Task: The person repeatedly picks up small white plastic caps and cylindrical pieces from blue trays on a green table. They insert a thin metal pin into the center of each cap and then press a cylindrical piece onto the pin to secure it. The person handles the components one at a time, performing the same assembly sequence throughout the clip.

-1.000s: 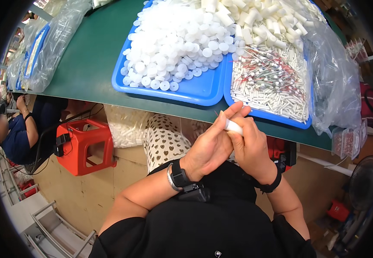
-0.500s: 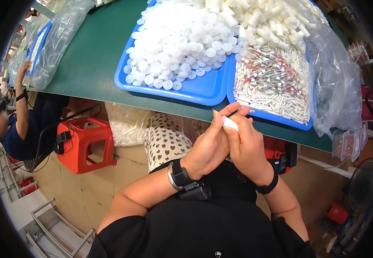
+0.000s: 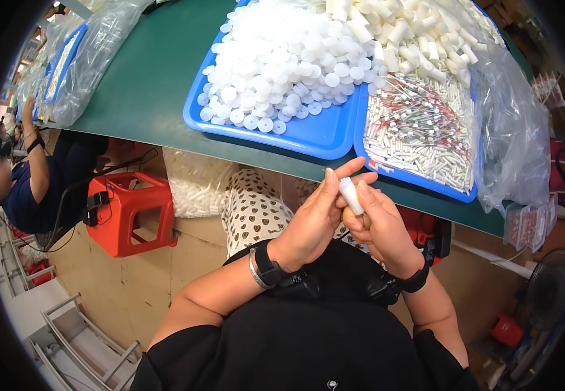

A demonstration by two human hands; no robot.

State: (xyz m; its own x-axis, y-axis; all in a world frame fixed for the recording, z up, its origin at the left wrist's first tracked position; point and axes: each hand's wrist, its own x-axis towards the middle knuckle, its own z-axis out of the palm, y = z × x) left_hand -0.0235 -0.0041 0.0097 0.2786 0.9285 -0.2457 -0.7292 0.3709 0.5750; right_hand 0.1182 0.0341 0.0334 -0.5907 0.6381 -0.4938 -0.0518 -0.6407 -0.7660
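In front of my body, near the table edge, my right hand [image 3: 387, 228] pinches a short white plastic cylinder [image 3: 351, 197] between thumb and fingers. The cylinder stands tilted, and its narrower upper end shows. Close against it is my left hand [image 3: 308, 225], palm turned inward, with thumb raised and fingers stretched out behind the cylinder. Whether those fingers touch it is partly hidden. Just beyond the hands, a blue tray [image 3: 315, 146] holds a heap of translucent white discs [image 3: 282, 65]. The blue tray [image 3: 426, 184] beside it holds small white tubes [image 3: 419, 153] and thin red and dark wired pieces [image 3: 419, 107].
Thick cream-white cylinders [image 3: 419, 32] are piled at the back of the trays on the green table [image 3: 139, 85]. Clear plastic sheeting [image 3: 510, 124] hangs at the right. A red stool [image 3: 126, 215] stands left, near another person [image 3: 28, 176]. A fan [image 3: 553, 280] is lower right.
The white cylinder now shows much more and stands more upright in my right fingers. My right hand has turned and shifted slightly down. The dark thin thing near my fingertips is no longer visible.
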